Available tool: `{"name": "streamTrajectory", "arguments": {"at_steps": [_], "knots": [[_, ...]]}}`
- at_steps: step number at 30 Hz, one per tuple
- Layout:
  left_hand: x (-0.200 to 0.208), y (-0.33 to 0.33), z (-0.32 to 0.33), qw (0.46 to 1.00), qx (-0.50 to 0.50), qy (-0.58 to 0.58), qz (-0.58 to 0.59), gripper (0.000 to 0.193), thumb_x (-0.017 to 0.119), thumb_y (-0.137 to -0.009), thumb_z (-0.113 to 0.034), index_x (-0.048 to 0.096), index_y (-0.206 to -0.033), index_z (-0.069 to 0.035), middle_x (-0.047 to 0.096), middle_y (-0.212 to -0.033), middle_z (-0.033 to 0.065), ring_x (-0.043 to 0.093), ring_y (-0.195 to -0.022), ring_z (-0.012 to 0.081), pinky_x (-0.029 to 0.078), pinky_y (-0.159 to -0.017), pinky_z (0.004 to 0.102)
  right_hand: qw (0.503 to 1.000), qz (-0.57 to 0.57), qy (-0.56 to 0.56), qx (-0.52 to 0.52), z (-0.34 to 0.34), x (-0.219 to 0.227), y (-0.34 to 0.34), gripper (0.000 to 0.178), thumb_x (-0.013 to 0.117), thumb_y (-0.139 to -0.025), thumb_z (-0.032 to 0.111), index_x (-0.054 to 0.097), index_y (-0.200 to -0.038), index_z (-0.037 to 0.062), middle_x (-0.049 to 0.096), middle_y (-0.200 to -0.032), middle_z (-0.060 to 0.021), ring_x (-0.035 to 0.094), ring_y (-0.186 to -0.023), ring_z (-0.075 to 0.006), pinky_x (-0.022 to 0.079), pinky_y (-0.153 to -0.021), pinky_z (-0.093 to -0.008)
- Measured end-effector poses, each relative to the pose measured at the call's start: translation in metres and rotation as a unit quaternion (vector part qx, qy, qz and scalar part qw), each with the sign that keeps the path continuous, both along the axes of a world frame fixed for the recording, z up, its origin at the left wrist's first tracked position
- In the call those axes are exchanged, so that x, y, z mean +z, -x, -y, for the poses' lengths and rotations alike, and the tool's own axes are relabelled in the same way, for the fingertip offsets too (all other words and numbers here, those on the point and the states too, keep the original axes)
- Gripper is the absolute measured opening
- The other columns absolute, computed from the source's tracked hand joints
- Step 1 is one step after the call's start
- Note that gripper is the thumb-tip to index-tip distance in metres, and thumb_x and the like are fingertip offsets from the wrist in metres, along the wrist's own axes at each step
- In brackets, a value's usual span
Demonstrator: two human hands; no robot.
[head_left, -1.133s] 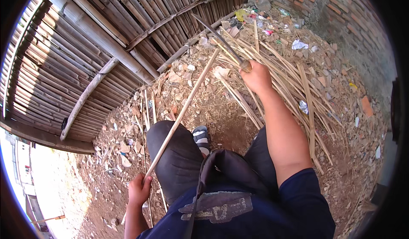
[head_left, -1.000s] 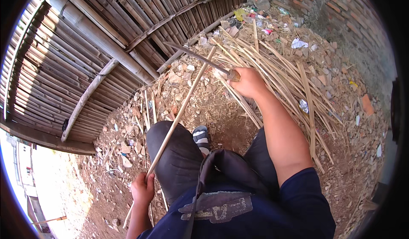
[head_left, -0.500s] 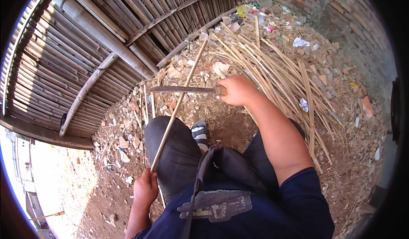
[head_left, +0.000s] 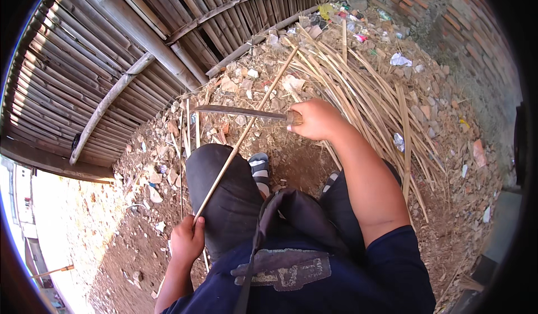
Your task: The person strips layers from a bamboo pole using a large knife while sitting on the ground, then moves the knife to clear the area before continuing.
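Note:
My right hand is closed round the wooden handle of a long knife, its dark blade pointing left. The blade crosses a thin bamboo strip around the strip's upper half; I cannot tell whether they touch. My left hand, low on the left beside my knee, grips the near end of that strip. From there the strip slants up and to the right, past my left thigh, toward the rubble. A few more thin strips stand by my left knee.
A heap of split bamboo strips lies on the right over stony rubble. A bamboo wall rises at the left and a brick wall at the far right. Litter is scattered at the back.
The bamboo strip's far end has swung to the right. My left hand has shifted slightly left and up, and the knife stays across the strip, its tip a little higher.

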State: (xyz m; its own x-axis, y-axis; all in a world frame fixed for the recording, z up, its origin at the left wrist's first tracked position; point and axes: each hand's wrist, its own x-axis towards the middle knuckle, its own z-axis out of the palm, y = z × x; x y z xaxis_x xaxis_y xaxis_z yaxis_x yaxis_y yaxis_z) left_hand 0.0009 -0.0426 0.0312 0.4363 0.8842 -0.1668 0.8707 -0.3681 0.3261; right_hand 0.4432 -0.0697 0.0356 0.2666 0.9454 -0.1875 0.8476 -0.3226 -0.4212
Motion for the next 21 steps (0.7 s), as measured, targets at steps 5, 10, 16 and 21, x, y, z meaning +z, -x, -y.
{"name": "streamTrajectory", "arguments": {"at_steps": [5,10,16,21], "knots": [[-0.026,0.003,0.007,0.998,-0.005,-0.065,0.004,0.032,0.059,-0.103,-0.034,0.059,-0.089,-0.005,0.066,-0.069,0.0222,0.065,-0.066,0.0473,0.049,-0.060,0.0567,0.999,-0.015,-0.018,0.028,0.007,-0.003,-0.021,0.045,0.079,-0.084,0.038,0.073,-0.119,0.0101,0.073,-0.101,-0.0185,0.070,-0.099,-0.0372,0.055,-0.089,-0.0472],[-0.016,-0.007,0.005,0.996,-0.032,-0.084,0.003,0.030,0.056,-0.104,-0.032,0.057,-0.091,-0.005,0.066,-0.072,0.0233,0.065,-0.065,0.0477,0.049,-0.058,0.0580,0.998,-0.048,0.024,-0.027,0.004,0.001,-0.023,0.047,0.079,-0.085,0.038,0.072,-0.118,0.0055,0.071,-0.111,-0.0202,0.069,-0.105,-0.0383,0.054,-0.094,-0.0463],[-0.031,0.007,-0.004,0.991,-0.055,-0.095,-0.078,0.029,0.054,-0.105,-0.032,0.053,-0.090,-0.006,0.066,-0.071,0.0220,0.065,-0.062,0.0462,0.049,-0.057,0.0577,0.999,0.003,0.030,0.045,0.003,0.022,0.009,0.043,0.079,-0.084,0.037,0.071,-0.113,0.0057,0.073,-0.101,-0.0216,0.070,-0.096,-0.0396,0.055,-0.086,-0.0465],[-0.036,0.001,-0.003,0.989,-0.054,-0.127,-0.050,0.027,0.056,-0.104,-0.029,0.053,-0.090,-0.006,0.065,-0.071,0.0216,0.064,-0.061,0.0452,0.049,-0.055,0.0565,0.995,-0.088,0.029,-0.038,-0.001,-0.007,-0.026,0.048,0.076,-0.087,0.037,0.070,-0.121,0.0042,0.072,-0.114,-0.0210,0.070,-0.108,-0.0367,0.054,-0.095,-0.0462]]}}
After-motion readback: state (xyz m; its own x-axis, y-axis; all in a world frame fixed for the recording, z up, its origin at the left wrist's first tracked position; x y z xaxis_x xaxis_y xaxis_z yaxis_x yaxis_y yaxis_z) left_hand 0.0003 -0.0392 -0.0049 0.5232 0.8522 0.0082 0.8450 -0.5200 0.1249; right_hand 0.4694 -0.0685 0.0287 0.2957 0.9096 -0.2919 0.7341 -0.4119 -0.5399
